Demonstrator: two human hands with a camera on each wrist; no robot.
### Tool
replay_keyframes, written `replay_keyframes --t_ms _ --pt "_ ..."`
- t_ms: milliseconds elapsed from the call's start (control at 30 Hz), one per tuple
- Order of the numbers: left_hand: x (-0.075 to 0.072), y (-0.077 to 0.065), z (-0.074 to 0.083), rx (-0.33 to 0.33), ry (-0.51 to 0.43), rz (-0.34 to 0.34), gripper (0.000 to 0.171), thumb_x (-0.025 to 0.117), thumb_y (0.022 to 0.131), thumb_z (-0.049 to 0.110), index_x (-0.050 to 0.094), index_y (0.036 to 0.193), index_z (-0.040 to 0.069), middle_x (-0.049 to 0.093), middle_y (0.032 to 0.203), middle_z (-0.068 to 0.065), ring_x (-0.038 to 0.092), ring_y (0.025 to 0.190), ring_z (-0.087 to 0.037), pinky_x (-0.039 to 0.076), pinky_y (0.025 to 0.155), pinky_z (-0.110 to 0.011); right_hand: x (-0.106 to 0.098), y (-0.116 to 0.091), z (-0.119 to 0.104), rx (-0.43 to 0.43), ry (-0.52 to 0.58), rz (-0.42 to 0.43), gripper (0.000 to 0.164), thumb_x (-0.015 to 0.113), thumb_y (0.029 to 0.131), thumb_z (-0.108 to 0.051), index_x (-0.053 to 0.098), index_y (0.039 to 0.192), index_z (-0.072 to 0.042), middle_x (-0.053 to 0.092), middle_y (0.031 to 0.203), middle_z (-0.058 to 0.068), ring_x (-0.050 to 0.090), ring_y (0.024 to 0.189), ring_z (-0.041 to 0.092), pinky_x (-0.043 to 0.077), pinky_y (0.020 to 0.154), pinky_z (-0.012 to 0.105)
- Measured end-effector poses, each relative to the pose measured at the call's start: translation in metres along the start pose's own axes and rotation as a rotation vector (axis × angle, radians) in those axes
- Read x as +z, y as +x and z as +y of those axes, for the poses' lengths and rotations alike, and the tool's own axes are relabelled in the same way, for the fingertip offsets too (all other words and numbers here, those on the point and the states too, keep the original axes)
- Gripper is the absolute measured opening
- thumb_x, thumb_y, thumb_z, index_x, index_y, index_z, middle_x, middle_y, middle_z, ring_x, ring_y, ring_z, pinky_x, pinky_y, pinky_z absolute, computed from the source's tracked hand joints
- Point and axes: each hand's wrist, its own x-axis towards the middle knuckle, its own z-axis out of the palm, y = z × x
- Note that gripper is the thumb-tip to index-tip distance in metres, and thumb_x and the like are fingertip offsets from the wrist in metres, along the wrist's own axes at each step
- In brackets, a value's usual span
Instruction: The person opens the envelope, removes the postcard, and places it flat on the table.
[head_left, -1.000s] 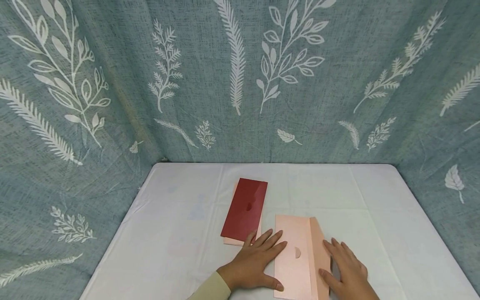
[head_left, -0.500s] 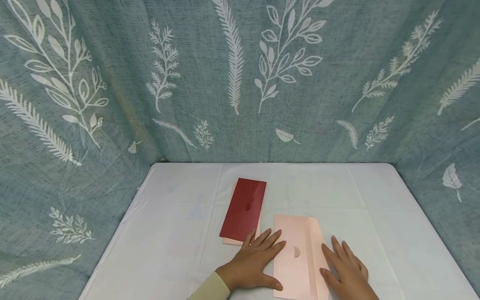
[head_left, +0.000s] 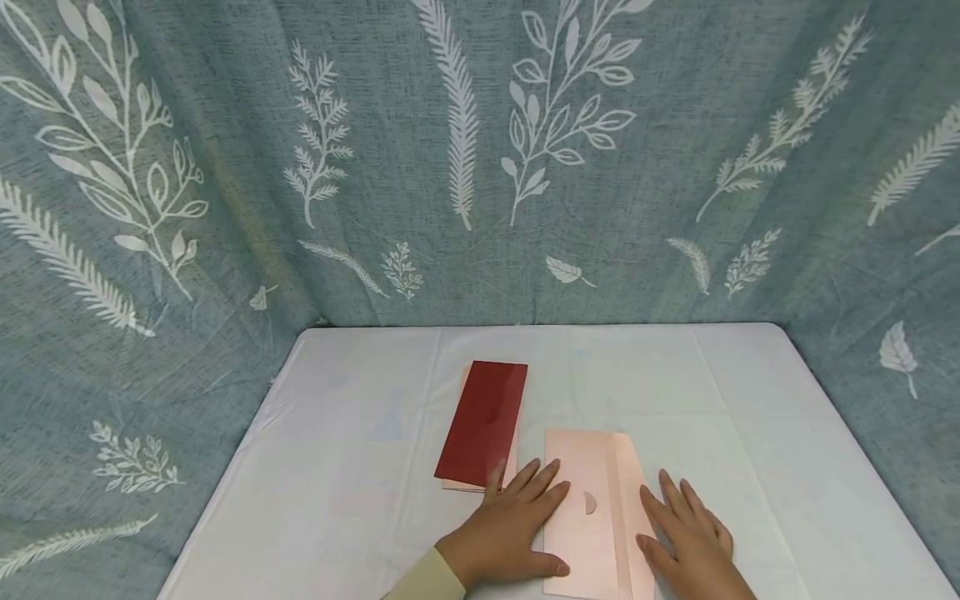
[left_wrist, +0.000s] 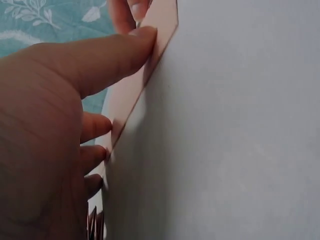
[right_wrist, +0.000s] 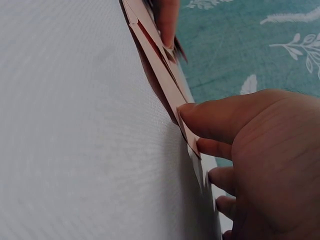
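A pale pink envelope (head_left: 579, 533) lies on the white table, its long flap (head_left: 628, 508) unfolded to the right and a small half-round notch near its middle. My left hand (head_left: 510, 525) spreads over the envelope's left edge, fingertips and thumb resting on it. In the left wrist view that thumb (left_wrist: 112, 57) lies straight on the pink paper. On the other side, my right hand (head_left: 690, 533) touches the flap's outer edge with thumb and index finger; its other fingers are extended over the table. The right wrist view shows the right thumb (right_wrist: 215, 115) against the flap's edge.
A dark red envelope (head_left: 480, 425) lies on top of pink ones (head_left: 461, 485), slightly askew, just beyond the left hand, whose little finger overlaps its lower corner. Behind the white-covered table (head_left: 337, 417) hangs a blue-green curtain (head_left: 375, 167) with white leaf prints.
The envelope's flap has tipped down flatter to the right and looks lighter. Both hands keep nearly the same places. The head view has shifted slightly.
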Motion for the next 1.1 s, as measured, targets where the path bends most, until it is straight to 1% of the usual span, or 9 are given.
replay_keyframes --t_ms 133,333,567,767,833,933,1100 --pt "0.0 0.003 0.008 -0.042 0.006 0.006 0.097 0.075 0.094 0.067 0.041 0.17 0.018 0.021 0.18 -0.002 0.019 0.164 -0.028 0.008 0.123 -0.072 0.0 0.0 0.0 -0.001 -0.008 0.01 0.062 0.075 0.103 -0.027 0.056 0.153 0.005 0.025 0.168 0.038 0.011 0.153 0.061 0.009 0.104 0.084" --pt "0.008 0.01 0.023 -0.127 -0.031 0.065 0.093 0.077 0.095 0.06 0.045 0.166 0.01 0.028 0.177 -0.01 0.024 0.162 -0.031 0.014 0.122 -0.072 -0.001 -0.001 -0.001 -0.003 -0.006 0.011 0.063 0.075 0.103 -0.029 0.056 0.153 0.004 0.025 0.169 0.037 0.011 0.154 0.06 0.008 0.104 0.086" --pt "0.016 0.017 0.04 -0.192 -0.048 0.115 0.092 0.08 0.095 0.057 0.048 0.163 0.004 0.03 0.175 -0.018 0.027 0.16 -0.037 0.019 0.12 -0.073 -0.002 -0.001 -0.001 0.007 0.007 0.011 0.064 0.076 0.102 -0.031 0.057 0.153 0.003 0.025 0.169 0.036 0.011 0.154 0.06 0.007 0.105 0.086" --pt "0.024 0.022 0.056 -0.269 -0.109 0.157 0.098 0.08 0.093 0.062 0.046 0.162 0.001 0.027 0.175 -0.022 0.023 0.161 -0.042 0.021 0.119 -0.074 -0.002 -0.002 -0.001 0.007 -0.001 0.013 0.064 0.077 0.102 -0.029 0.057 0.153 0.003 0.026 0.169 0.035 0.011 0.154 0.059 0.008 0.105 0.086" --pt "0.027 0.024 0.062 -0.283 -0.107 0.166 0.101 0.08 0.091 0.065 0.047 0.162 0.001 0.026 0.175 -0.023 0.022 0.161 -0.044 0.022 0.118 -0.074 -0.001 -0.001 -0.001 0.01 -0.004 0.009 0.064 0.077 0.102 -0.029 0.057 0.153 0.003 0.025 0.17 0.035 0.011 0.155 0.059 0.008 0.105 0.086" --pt "0.035 0.025 0.07 -0.3 -0.122 0.169 0.105 0.079 0.09 0.069 0.045 0.163 0.002 0.021 0.176 -0.024 0.018 0.161 -0.046 0.023 0.117 -0.075 -0.001 -0.002 0.0 0.008 -0.005 0.009 0.065 0.077 0.102 -0.03 0.057 0.154 0.002 0.025 0.17 0.035 0.011 0.154 0.059 0.008 0.105 0.086" --pt "0.048 0.03 0.076 -0.325 -0.129 0.204 0.113 0.075 0.087 0.078 0.045 0.163 0.0 0.017 0.176 -0.028 0.016 0.159 -0.052 0.025 0.116 -0.076 -0.001 -0.002 0.001 -0.004 -0.001 0.019 0.064 0.077 0.102 -0.031 0.057 0.153 0.002 0.026 0.17 0.035 0.011 0.154 0.059 0.008 0.105 0.086"
